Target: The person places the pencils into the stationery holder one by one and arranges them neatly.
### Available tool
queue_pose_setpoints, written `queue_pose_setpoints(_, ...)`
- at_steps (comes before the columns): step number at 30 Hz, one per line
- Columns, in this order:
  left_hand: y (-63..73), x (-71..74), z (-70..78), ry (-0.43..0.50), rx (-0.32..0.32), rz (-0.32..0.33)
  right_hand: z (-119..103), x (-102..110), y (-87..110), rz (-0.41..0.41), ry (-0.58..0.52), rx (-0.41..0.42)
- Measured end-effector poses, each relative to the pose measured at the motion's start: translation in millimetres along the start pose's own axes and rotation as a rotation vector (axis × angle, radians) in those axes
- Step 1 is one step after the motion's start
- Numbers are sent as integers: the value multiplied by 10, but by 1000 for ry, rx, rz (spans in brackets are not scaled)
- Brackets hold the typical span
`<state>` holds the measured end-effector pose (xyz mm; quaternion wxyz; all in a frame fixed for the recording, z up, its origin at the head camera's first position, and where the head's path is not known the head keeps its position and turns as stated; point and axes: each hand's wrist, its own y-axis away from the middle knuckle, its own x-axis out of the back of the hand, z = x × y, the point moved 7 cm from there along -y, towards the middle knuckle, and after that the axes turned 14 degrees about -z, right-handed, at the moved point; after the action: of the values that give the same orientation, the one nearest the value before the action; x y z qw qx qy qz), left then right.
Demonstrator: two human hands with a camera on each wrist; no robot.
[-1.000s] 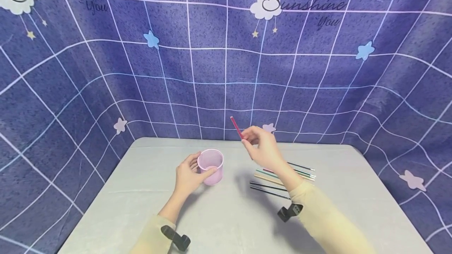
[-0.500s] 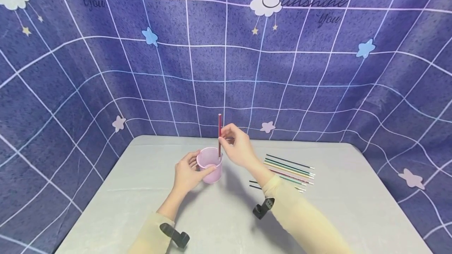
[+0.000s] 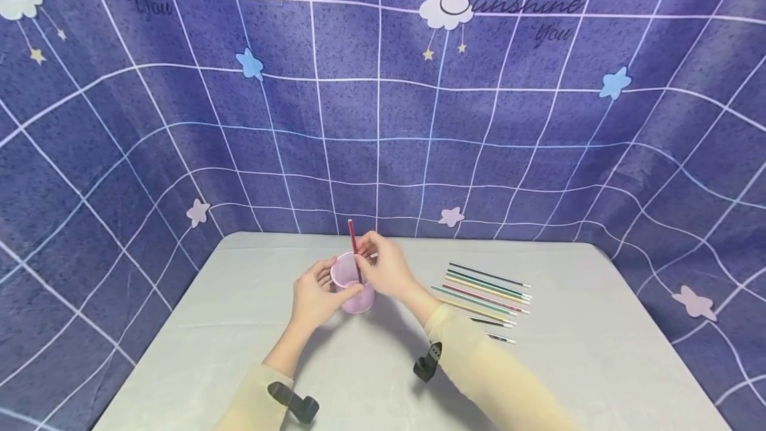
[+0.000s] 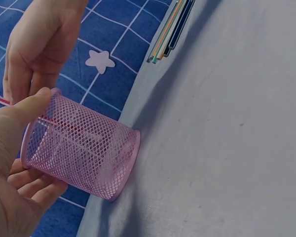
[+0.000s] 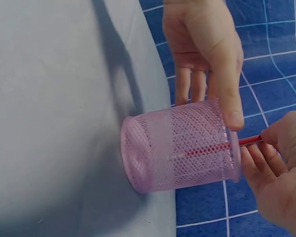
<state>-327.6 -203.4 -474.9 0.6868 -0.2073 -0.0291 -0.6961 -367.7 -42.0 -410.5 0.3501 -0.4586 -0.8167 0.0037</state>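
Observation:
A pink mesh pencil cup [image 3: 357, 302] stands upright on the table. My left hand [image 3: 312, 299] grips it near the rim, thumb across the front and the other fingers around the far side. My right hand [image 3: 389, 271] is at the cup's right rim and pinches a red pencil [image 3: 352, 234]. In the right wrist view the lower part of the pencil [image 5: 207, 150] shows through the mesh, inside the cup, its end short of the cup's base. The left wrist view has the thumb [image 4: 32, 106] lying over the rim.
Several pencils [image 3: 487, 290] in dark, green, yellow and red lie side by side on the grey tabletop [image 3: 239, 344], right of the cup; the right forearm overlaps some of them. A blue gridded curtain [image 3: 287, 171] hangs behind the table's back edge.
My right hand has moved left from above the loose pencils to the cup, then down, bringing the red pencil upright and into it. My left hand has stayed on the cup.

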Motion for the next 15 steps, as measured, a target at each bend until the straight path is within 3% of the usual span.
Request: queue_pose_setpoints(15, 14, 28, 75, -65, 11, -4, 15, -233, -122, -90, 196, -22)
